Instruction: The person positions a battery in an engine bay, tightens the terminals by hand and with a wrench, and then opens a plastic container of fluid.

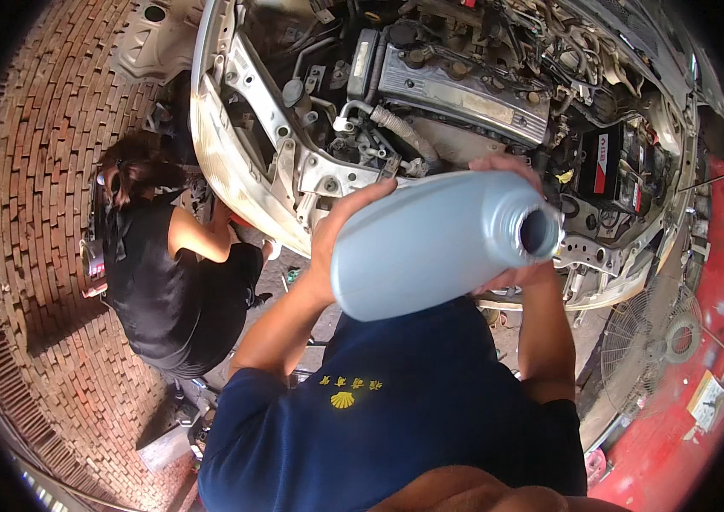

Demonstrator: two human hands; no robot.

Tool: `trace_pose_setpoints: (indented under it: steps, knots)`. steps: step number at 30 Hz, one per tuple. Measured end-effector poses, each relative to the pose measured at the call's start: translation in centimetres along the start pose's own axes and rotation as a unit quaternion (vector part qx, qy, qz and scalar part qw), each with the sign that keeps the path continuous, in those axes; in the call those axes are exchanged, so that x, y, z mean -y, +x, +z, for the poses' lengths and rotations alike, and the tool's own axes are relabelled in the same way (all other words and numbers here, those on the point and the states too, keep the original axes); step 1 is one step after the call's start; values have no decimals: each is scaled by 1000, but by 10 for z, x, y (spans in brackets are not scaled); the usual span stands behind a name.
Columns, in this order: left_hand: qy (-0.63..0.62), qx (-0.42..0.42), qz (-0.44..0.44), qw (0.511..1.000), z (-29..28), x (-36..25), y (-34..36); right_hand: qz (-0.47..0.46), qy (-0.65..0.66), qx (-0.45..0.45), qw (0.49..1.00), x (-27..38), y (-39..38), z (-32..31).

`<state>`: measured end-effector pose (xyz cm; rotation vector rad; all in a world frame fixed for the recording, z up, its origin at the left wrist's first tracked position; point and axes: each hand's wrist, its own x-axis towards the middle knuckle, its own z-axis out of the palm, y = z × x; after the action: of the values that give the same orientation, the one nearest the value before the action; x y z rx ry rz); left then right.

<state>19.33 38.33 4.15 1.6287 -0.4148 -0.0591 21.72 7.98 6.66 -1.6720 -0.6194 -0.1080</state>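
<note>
I hold a light blue-grey plastic bottle (pixel 417 243) on its side between both hands, in front of my chest and by the front edge of an open car engine bay. Its round mouth has no cap and points to the right; the inside looks dark. My left hand (pixel 347 220) is wrapped round the base end. Near the neck, my right hand (pixel 534 275) grips the other end, its fingers showing on the far side and its palm on the near side. Behind the bottle lies the engine, with a ribbed silver cover (pixel 464 98) and a thick corrugated hose (pixel 405 135).
A black and red car battery (pixel 609 166) sits at the engine bay's right. To the left, a co-worker (pixel 179 282) in black crouches by the car's bumper (pixel 243 192). A round wire-caged fan (pixel 650 346) stands at the right, near a red surface (pixel 669 452). Brick paving (pixel 63 162) covers the left.
</note>
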Motion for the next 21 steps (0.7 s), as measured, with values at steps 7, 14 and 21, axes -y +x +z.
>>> trace_pose_setpoints:
  steps: [7,14,21]
  knots:
    - [65,-18,30,997,10,7,6,-13,-73,-79,994,10,-38,9]
    - [75,-11,109,991,29,24,45,2,-60,-104,993,8,-35,-25]
    - [132,28,51,989,62,-3,82,47,-175,-135,974,16,-56,-65]
